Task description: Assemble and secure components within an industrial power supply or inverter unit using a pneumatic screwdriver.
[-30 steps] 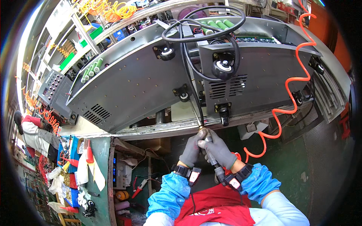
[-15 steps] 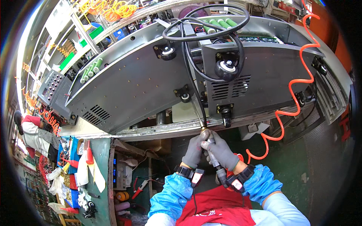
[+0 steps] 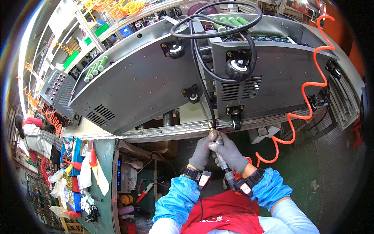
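Note:
Both grey-gloved hands are closed around a handheld air screwdriver [image 3: 222, 160] with a metal nose and a dark rear end, held in front of my body. Nearer the tool's nose, my left hand [image 3: 201, 151] wraps round it; my right hand [image 3: 230, 155] grips the body just behind. A thin metal shaft [image 3: 205, 113] points away from the nose toward a gap between two dark grey cabinets. The left cabinet [image 3: 136, 85] and the right cabinet [image 3: 272, 78] lie with black casters toward me. A thick black cable [image 3: 193, 58] hangs in loops over them, its lower end passing close to my hands.
An orange coiled hose [image 3: 304, 101] runs down the right side toward the tool. At the left, a green bench [image 3: 102, 163] holds blue bins, red bottles and paper. Below it is a shelf with a power unit [image 3: 125, 177]. Another person [image 3: 37, 138] is at far left.
The view has shifted slightly, so the cabinets sit a little further right in the picture. Both hands keep their grip on the screwdriver, almost unmoved.

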